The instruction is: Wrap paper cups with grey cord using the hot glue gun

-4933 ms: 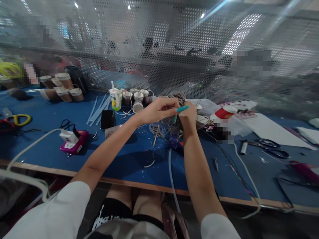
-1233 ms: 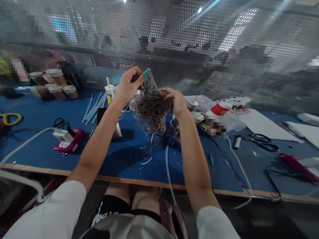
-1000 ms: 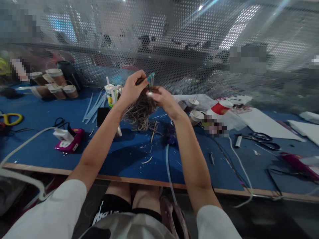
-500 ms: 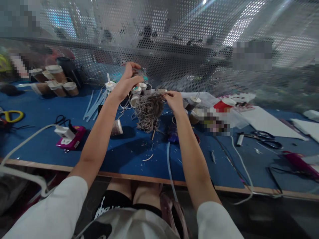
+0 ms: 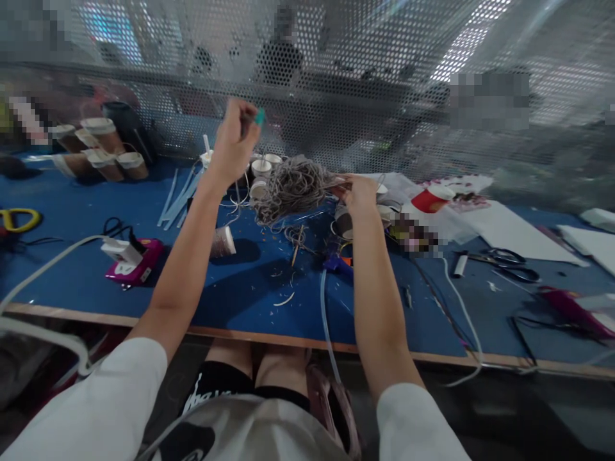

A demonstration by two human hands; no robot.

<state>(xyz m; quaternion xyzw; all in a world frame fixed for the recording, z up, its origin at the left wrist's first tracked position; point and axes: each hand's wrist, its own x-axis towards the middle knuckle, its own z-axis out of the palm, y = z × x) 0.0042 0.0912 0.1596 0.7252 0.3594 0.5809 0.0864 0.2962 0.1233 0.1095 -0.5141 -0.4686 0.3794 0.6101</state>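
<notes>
- The left hand (image 5: 235, 142) is raised above the bench (image 5: 230, 301), fingers curled inward, with a teal thing (image 5: 260, 116) at the fingertips; blur hides what it is, and I cannot tell whether the hand grips anything more.
- The right hand (image 5: 359, 191) has its fingers pinched together on the drawn-out ends of a bundle of grey yarn (image 5: 298, 184).
- The yarn's loose, tangled mass spreads out to the left of the right hand, lying between the two hands and lower than the left one.
- Paper cups (image 5: 262, 168) stand behind the yarn.
- A cup on its side (image 5: 223, 242) lies beside the left forearm, partly covered by it.
- A thin stick (image 5: 297, 248) lies on the near side of the yarn.
- A blue tool (image 5: 337, 261) sits just left of the right forearm.
- A red cup (image 5: 430, 200) and scissors (image 5: 494, 260) are to the right of the right hand.
</notes>
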